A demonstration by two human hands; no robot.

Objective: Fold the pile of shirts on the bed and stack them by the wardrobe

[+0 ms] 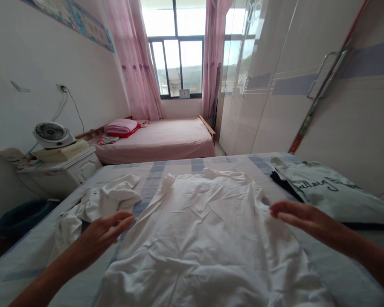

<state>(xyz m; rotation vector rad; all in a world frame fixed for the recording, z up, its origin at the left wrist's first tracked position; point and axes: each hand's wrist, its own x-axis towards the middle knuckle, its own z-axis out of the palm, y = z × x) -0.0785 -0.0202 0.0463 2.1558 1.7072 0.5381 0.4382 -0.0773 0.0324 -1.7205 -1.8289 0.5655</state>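
A white long garment (208, 226), which looks like a shirt, lies spread and creased on the bed in front of me. My left hand (110, 228) hovers by its left edge, fingers stretched out and holding nothing. Over the right edge, my right hand (296, 214) is also open, with its fingers extended toward the cloth; whether the fingertips touch it I cannot tell. Beyond my left hand lies a crumpled white cloth piece (97, 202) with small dark buttons. Its link to the spread garment is unclear.
The bed has a blue-and-white checked sheet (158, 168). At its right lies a folded pale green garment (326, 183) with dark lettering, over something black. A fan (53, 133) stands on a cabinet at left. Behind are a pink bed (173, 136) and a glossy wardrobe (275, 115).
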